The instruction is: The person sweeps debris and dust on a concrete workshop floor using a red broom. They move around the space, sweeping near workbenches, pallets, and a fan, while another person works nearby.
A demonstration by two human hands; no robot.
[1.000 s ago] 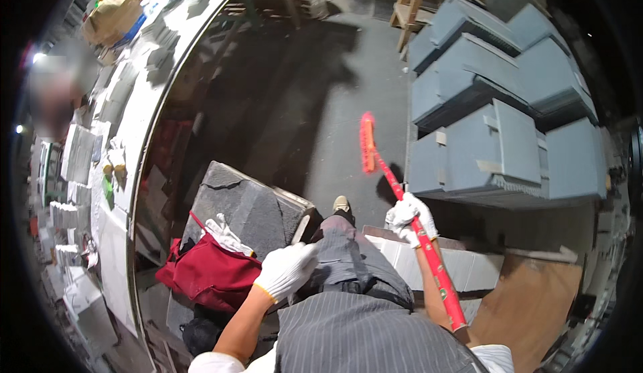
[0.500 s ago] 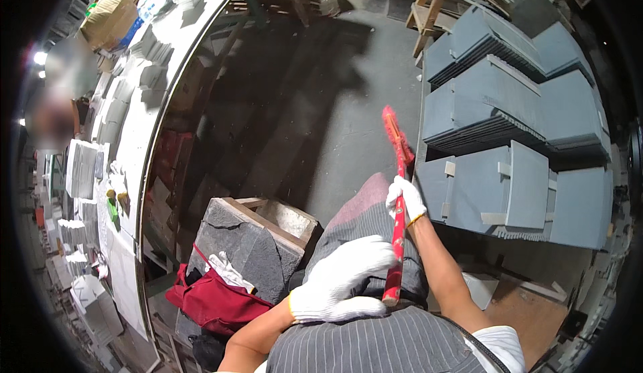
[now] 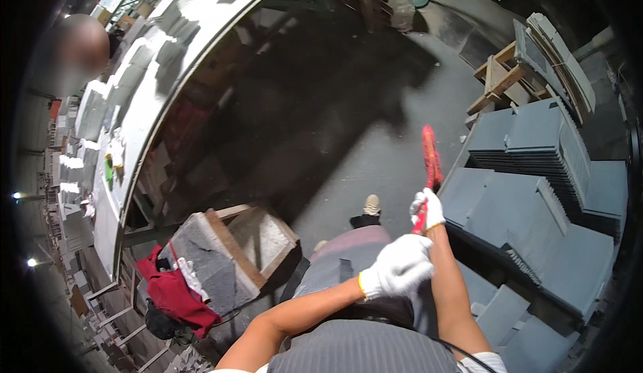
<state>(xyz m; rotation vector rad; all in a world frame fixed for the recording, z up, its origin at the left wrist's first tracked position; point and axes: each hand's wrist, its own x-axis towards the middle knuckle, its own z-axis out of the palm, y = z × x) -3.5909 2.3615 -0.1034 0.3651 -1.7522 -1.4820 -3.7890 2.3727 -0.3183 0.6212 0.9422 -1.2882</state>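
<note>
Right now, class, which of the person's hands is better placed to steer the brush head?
Likely the right hand: it grips the red handle close to the brush head, while the left hand is farther back, nearer the body.

A red brush [image 3: 430, 144] and yellow-edged white gloves [image 3: 400, 266] contrast with a grey pinstriped garment [image 3: 362, 351] at six o'clock, blue-grey slabs [image 3: 510, 202] at three and crimson cloth [image 3: 173, 294] at eight.
</note>
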